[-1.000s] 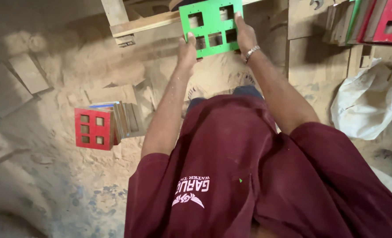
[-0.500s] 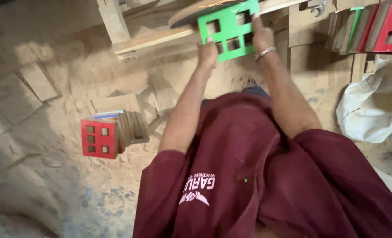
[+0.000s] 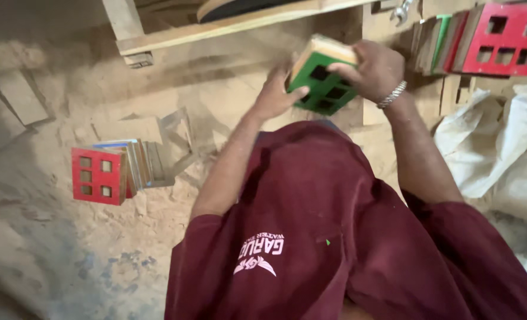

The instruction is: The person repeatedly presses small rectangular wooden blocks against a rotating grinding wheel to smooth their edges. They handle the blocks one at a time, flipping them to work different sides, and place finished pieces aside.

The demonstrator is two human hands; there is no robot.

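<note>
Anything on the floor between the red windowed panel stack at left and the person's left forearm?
Head view: only sawdust-covered floor and a few pale flat wooden offcuts lie between the red windowed panel stack and the left forearm; nothing else shows there.

White sacks (image 3: 500,148): crumpled, lying at the right edge on the sandy floor. Labels, signs, screens: none in view.

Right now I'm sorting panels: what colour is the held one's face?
Green face on the panel, head view.
</note>
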